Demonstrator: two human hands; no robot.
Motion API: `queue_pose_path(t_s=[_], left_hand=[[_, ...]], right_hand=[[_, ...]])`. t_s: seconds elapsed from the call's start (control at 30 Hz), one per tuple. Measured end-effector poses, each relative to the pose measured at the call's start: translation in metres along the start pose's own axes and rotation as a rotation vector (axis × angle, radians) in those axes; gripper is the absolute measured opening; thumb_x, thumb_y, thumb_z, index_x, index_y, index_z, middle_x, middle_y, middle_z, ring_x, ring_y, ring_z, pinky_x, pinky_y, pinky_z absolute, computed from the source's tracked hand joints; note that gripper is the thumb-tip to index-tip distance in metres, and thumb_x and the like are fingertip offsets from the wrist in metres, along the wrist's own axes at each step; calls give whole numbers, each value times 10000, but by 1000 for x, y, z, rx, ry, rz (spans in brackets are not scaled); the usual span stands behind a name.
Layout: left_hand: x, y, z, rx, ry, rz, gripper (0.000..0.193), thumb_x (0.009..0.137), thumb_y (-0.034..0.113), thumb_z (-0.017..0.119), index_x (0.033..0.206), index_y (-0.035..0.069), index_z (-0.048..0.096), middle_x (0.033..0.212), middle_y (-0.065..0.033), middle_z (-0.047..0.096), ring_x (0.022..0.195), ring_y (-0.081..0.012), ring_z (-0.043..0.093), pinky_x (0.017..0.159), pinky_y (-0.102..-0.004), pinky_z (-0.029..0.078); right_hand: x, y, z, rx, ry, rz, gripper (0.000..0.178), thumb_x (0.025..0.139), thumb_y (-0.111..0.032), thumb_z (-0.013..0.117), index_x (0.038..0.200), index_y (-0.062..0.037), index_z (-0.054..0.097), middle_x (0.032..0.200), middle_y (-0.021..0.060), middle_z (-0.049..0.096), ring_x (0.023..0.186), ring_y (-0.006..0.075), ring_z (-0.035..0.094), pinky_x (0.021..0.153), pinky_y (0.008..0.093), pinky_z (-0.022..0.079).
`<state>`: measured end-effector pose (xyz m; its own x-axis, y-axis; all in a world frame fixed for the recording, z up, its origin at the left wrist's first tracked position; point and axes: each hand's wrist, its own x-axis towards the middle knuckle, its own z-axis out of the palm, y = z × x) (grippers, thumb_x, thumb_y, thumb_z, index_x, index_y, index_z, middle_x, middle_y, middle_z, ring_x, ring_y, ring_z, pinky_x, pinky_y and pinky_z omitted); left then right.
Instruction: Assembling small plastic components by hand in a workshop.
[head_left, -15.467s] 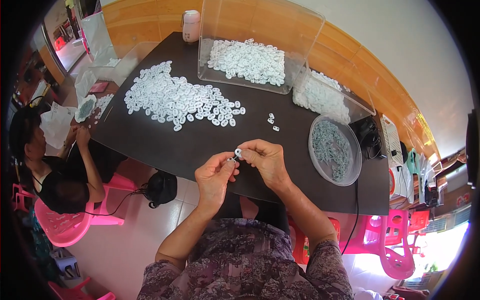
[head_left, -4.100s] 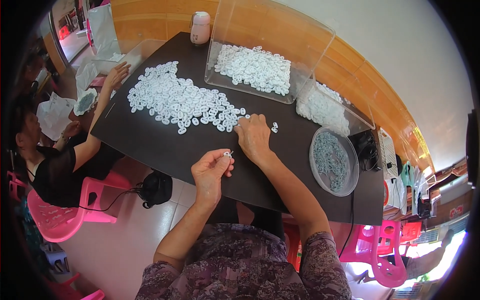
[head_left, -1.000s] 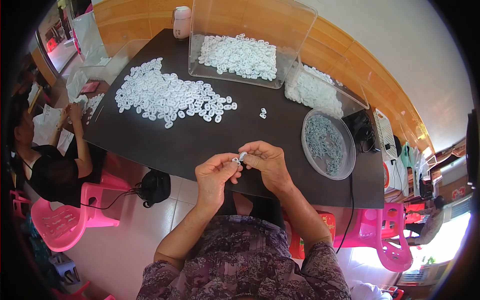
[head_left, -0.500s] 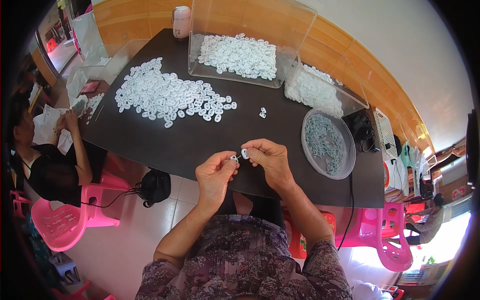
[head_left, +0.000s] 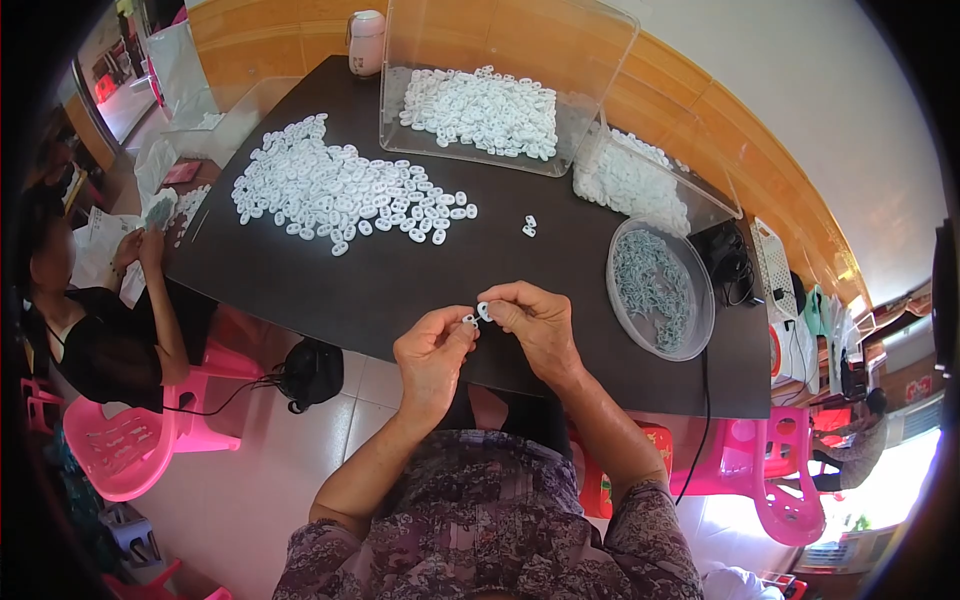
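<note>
Over the table's near edge, my left hand point(head_left: 430, 360) pinches a small white plastic piece point(head_left: 469, 320) between thumb and finger. Opposite it, my right hand point(head_left: 542, 325) grips a white oval two-hole plastic piece point(head_left: 485, 312). The two pieces almost meet, and a thin dark pin seems to bridge them; fingertips hide part of this. Beyond my hands lies a large loose pile of white two-hole pieces point(head_left: 330, 185). Off to its right sits a small white cluster point(head_left: 530, 226). A round clear tub point(head_left: 612, 295) at the right holds many small grey-green parts point(head_left: 650, 290).
A clear box point(head_left: 470, 163) of white pieces stands at the back, with another clear box point(head_left: 715, 206) right of it. A pink bottle point(head_left: 367, 45) is at the far corner. Black cables point(head_left: 725, 255) lie past the tub. Another person point(head_left: 105, 310) works at the left.
My right hand has shifted slightly left, bringing its white piece closer to the one in my left hand. The gap where the pin showed has narrowed.
</note>
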<state>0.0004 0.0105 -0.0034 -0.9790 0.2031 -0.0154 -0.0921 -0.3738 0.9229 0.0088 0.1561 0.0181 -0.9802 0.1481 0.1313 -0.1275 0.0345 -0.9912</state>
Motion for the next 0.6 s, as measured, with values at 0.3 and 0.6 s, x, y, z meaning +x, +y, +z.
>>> queue_pose_path(t_s=[0.3,0.6], left_hand=[[-1,-1,2,10,-5,20,175,864,9,599,1029,-32,639,803,-42,641,666,-72,567,567,-177,442],[0,1,4,-60,4,10,211,867,-2,597,1074,-37,620,793,-37,629,668,-86,579,567,-190,459]], right_hand=[[-1,-3,5,31,36,35,67,852,-17,624,914,4,639,760,-14,611,656,29,498,584,180,404],[-5,-4,8,-2,-16,7,48,865,14,585,905,25,610,777,15,624,713,49,559,655,199,469]])
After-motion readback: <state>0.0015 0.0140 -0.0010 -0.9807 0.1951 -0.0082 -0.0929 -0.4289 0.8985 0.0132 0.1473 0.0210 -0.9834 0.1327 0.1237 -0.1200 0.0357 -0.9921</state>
